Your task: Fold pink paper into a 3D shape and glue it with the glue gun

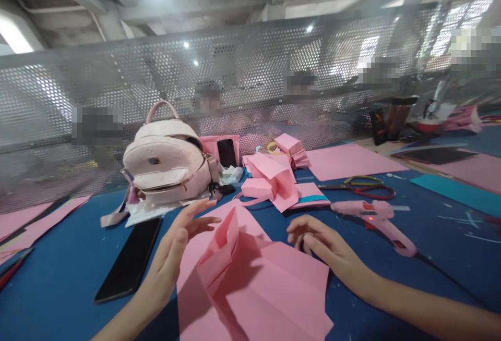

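A folded piece of pink paper lies in front of me, with one folded part standing up at its left. Beneath it rests a flat pink sheet. My left hand is raised beside the upright fold, fingers stretched out and apart, holding nothing. On the other side, my right hand hovers by the paper's right edge, its fingers loosely curved with nothing visible in them. A pink glue gun with a lit red light lies to the right of that hand. Scissors with red and yellow handles lie behind it.
A pale pink backpack stands at the back left, a black phone before it. Folded pink paper pieces are piled at the back middle. A perforated metal screen crosses behind the blue table. People are beyond it.
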### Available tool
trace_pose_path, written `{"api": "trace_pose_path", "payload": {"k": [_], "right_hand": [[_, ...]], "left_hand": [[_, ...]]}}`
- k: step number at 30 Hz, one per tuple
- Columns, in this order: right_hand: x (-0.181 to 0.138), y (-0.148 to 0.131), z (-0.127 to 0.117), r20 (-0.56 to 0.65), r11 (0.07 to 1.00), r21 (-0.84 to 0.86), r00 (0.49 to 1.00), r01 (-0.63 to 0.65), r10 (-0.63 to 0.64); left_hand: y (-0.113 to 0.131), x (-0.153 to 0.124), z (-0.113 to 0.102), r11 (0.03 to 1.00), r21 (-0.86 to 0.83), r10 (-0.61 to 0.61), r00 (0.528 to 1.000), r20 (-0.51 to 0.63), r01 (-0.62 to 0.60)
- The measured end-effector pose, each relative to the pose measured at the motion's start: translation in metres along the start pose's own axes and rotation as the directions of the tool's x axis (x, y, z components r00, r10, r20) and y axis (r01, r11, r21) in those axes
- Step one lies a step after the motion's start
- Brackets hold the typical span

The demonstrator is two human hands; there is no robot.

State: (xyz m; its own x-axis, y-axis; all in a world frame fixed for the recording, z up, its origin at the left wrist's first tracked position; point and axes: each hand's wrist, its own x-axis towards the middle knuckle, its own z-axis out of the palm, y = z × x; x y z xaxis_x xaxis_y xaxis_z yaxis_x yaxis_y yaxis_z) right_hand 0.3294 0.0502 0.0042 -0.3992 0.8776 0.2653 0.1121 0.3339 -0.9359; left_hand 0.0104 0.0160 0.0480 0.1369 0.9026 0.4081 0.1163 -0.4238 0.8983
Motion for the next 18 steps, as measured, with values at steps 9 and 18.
{"api": "trace_pose_path", "payload": {"k": [9, 18], "right_hand": [[0.001, 0.000, 0.000, 0.017, 0.996, -0.084, 1.000, 0.002, 0.000], [0.000, 0.003, 0.001, 0.135, 0.976, 0.192, 0.988, -0.106, 0.081]], "left_hand": [[0.009, -0.017, 0.000, 0.943, 0.297, -0.245, 0.915, 0.321, 0.148], [-0.008, -0.003, -0.001, 0.881, 0.256, -0.420, 0.907, 0.039, 0.397]]}}
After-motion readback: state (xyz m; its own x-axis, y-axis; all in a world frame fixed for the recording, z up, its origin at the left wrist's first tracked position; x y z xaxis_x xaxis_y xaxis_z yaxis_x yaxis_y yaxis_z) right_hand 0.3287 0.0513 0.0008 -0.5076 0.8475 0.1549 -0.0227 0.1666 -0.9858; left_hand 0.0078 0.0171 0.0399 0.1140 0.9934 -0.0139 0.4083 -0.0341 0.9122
